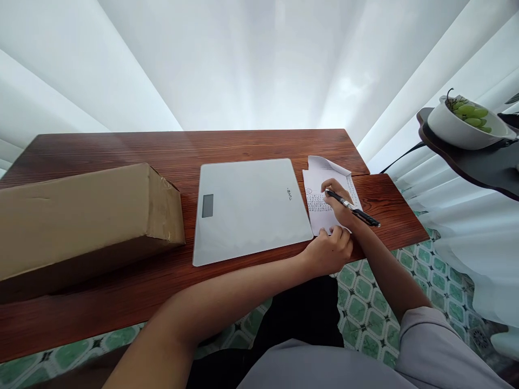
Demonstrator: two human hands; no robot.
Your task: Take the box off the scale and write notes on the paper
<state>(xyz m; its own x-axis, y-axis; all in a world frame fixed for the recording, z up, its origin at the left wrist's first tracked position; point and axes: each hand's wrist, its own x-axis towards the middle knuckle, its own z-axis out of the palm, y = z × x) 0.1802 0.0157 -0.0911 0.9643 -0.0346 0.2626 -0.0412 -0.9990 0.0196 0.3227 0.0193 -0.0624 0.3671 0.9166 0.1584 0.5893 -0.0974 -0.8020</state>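
The right hand (338, 205) is closed around a black pen (352, 207), fingers pinched on the barrel near the tip, and that tip sits down on the sheet of paper (324, 200) at the right end of the wooden table (121, 292). The pen slants away to the right, its back end out past the wrist and over the table's near right corner. The left hand (330, 249) reaches across from the near side, fingers curled loosely together, resting on the near edge of the sheet and pinning it flat; it grips nothing that I can make out. As for progress, my read is that the writing is well under way: rows of small marks already fill the middle of the page under and just left of the pen tip, while the far strip of the sheet, which curls up a little, looks blank; how much of the near part is filled I cannot tell, since both hands cover it. So the paper lies directly beneath the right hand and touches the left hand's fingertips. Just left of the sheet, edges nearly meeting, lies a flat glass scale (249, 208) with its small display toward the left. Further left rests a long cardboard box (85, 216). Off to the far right, apart from the table, a white bowl of green grapes (466, 121) sits on a dark shelf (482, 162).
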